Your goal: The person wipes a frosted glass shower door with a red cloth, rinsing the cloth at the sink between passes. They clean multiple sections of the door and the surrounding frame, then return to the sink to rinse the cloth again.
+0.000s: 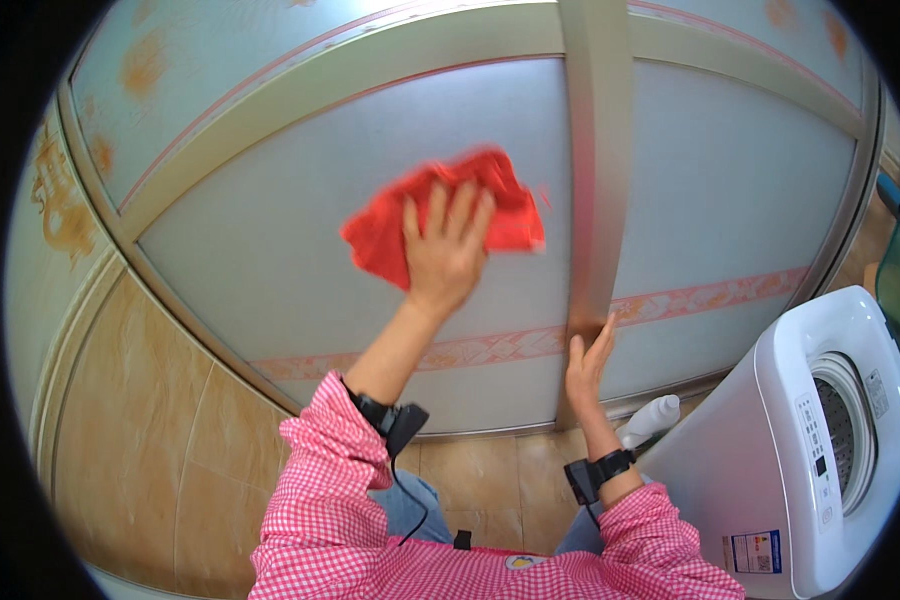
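Note:
My left hand (pixel 448 259) presses a crumpled red cloth (pixel 379 232) flat against the frosted glass panel (pixel 285 247) of a sliding door. Its fingers are slightly spread over the cloth, and both look a little blurred. Lower down to the right, my right hand (pixel 586 375) rests at the metal door stile (pixel 594 187), thumb apart from the fingers and no object in the hand. A pink patterned band (pixel 495 347) crosses the glass below the cloth.
A white top-loading washing machine (pixel 727 450) stands close on my right, its drum exposed. Between it and the door is a white plastic bottle (pixel 651 420). Beige tiles (pixel 139 442) cover the left wall. At the far right edge are a blue handle (pixel 889 187) and dark objects.

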{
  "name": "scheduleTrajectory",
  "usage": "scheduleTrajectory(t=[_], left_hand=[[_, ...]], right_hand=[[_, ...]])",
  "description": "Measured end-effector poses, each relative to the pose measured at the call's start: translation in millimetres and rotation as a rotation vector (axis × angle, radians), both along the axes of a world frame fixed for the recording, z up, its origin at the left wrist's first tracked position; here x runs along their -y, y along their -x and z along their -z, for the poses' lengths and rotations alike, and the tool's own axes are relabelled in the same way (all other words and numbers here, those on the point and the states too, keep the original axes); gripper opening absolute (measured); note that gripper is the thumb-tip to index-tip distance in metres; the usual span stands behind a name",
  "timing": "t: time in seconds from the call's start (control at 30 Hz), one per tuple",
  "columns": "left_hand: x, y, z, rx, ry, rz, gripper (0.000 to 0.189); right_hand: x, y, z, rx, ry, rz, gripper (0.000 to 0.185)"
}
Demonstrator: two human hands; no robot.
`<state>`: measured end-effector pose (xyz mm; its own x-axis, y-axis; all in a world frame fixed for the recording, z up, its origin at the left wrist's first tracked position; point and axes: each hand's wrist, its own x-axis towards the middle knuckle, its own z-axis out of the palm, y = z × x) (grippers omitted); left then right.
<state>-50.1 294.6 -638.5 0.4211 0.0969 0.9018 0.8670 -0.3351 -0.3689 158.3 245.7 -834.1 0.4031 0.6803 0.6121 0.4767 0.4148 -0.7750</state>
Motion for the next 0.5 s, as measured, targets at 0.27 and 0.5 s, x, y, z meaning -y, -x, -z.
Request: scheduleTrajectory(t=[0.27,0.5], left_hand=[[19.6,-27.7,128.7,-0.494,0.433,0.27,0.056],[6.0,-48.3,-84.0,-0.208,-0.132,0.077,0.05]], right_hand=[[23.1,-17.8,65.5,0.048,0.104,-0.032,0.072],[21.7,-22.7,59.5,-0.045,0.124,-0.067,0.064]])
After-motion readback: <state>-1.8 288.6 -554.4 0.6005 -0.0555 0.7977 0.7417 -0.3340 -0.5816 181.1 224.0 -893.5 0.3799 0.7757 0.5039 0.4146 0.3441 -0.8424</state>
